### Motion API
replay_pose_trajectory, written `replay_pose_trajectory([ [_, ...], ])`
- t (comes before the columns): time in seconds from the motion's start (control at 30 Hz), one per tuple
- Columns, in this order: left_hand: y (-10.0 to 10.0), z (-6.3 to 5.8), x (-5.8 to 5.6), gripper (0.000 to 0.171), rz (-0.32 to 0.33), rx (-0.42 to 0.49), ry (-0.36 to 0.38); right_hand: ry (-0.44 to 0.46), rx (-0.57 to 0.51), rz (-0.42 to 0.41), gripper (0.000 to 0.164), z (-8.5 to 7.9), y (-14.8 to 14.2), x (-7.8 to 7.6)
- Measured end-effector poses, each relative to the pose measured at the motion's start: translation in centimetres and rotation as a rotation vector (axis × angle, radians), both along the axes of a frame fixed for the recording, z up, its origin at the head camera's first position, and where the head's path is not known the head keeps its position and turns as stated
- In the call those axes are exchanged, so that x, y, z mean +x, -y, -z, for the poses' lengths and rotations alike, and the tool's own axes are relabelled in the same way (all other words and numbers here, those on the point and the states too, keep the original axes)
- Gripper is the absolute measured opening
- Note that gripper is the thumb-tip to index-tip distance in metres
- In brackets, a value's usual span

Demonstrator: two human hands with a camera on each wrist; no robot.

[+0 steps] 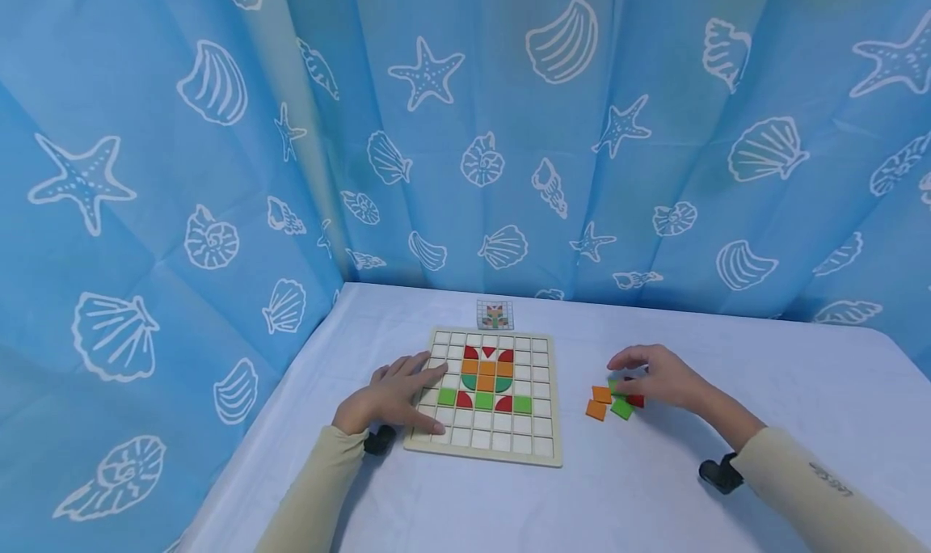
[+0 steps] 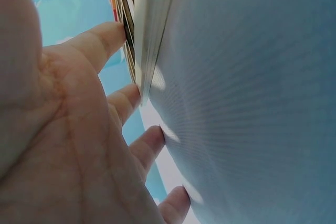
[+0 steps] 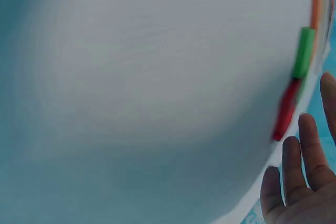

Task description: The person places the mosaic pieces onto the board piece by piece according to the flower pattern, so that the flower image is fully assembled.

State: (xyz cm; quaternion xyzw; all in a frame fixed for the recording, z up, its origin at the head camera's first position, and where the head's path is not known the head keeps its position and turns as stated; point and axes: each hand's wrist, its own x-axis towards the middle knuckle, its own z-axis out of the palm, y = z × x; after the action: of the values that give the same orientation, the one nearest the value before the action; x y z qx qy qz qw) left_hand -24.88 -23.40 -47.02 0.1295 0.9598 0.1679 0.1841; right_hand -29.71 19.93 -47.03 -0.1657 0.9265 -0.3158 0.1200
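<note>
A square wooden grid board (image 1: pixel 483 455) lies on the table with red, orange and green tiles forming a pattern in its middle. My left hand (image 1: pixel 396 395) rests along the board's left side, fingers spread. In the left wrist view, the thumb and index fingertips (image 2: pixel 118 32) meet the board's edge while other fingers reach down to the cloth. To the board's right, my right hand (image 1: pixel 658 377) hovers at a small group of loose tiles, its fingers loosely bent. Two orange tiles (image 1: pixel 596 410), green tiles (image 1: pixel 621 408) and a red tile (image 3: pixel 286 108) lie there, partly hidden by the fingers.
A small picture card (image 1: pixel 494 314) with a coloured grid pattern lies just behind the board. White cloth (image 1: pixel 465 504) covers the table. Blue curtains (image 1: pixel 451 132) printed with shells and starfish hang behind and to the left. Each wrist carries a black camera mount (image 1: pixel 721 474).
</note>
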Motion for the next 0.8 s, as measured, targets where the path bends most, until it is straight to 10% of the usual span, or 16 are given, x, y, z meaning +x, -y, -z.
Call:
replay_pose_trajectory([
  [0.8,0.1,0.0,0.1,0.102,-0.004,-0.007,0.013,0.06,0.161,0.04,0.028,0.3,1.3,-2.5],
])
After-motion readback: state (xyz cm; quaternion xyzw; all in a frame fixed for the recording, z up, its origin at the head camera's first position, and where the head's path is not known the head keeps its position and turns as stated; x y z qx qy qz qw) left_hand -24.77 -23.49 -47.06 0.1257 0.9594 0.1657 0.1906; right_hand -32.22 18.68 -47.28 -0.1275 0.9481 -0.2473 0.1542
